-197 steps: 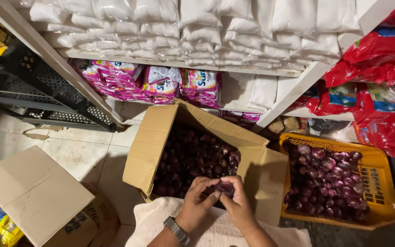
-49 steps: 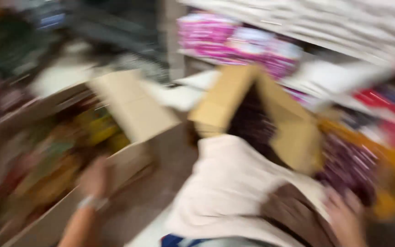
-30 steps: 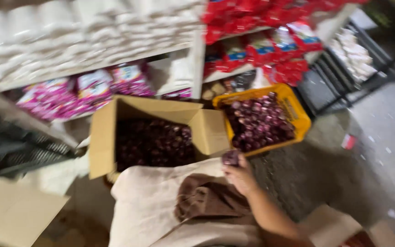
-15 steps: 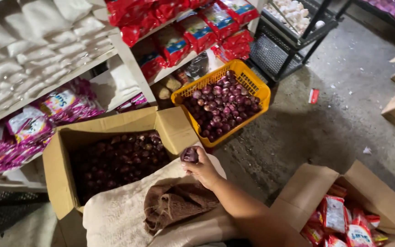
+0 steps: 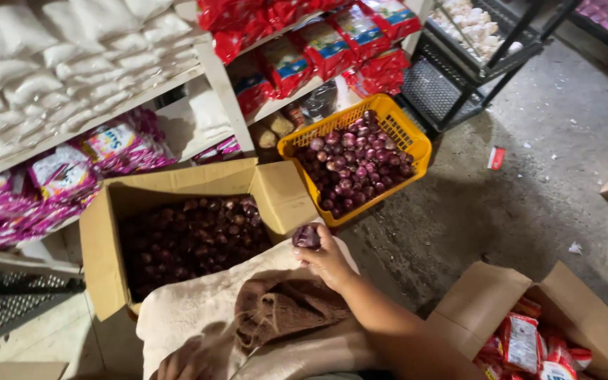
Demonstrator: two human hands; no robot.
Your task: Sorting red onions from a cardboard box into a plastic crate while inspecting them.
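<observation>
The right hand [image 5: 328, 260] is holding one small, round, dark purple onion [image 5: 307, 237]. The fingers are curling around the onion and pinching it tight. The onion is sitting up at the fingertips, just above the lap and right beside the near corner of the big brown cardboard box [image 5: 177, 232].

The big box is standing open on the floor. It is full of many more dark purple onions, lying in a heap inside it.

Just past the box, a yellow plastic basket with holes in its sides [image 5: 297, 138] is sitting on the grey floor [image 5: 515, 204]. It is holding a pile of purple onions too. These ones are looking shinier and brighter than the ones in the box.

A pale cloth sack [image 5: 191, 309] is lying over the lap, and a crumpled brown cloth bag [image 5: 283, 309] is resting on top of it, just under the right wrist.

The left hand [image 5: 188, 359] is showing only a little at the bottom edge, lying on the pale sack. It is too blurry to tell if it is open or closed.

White shelves [image 5: 212, 67] are standing behind the box, stacked with white bags, pink packets and red packets. Another open cardboard box [image 5: 571, 302] with red packets inside is sitting at the right.
</observation>
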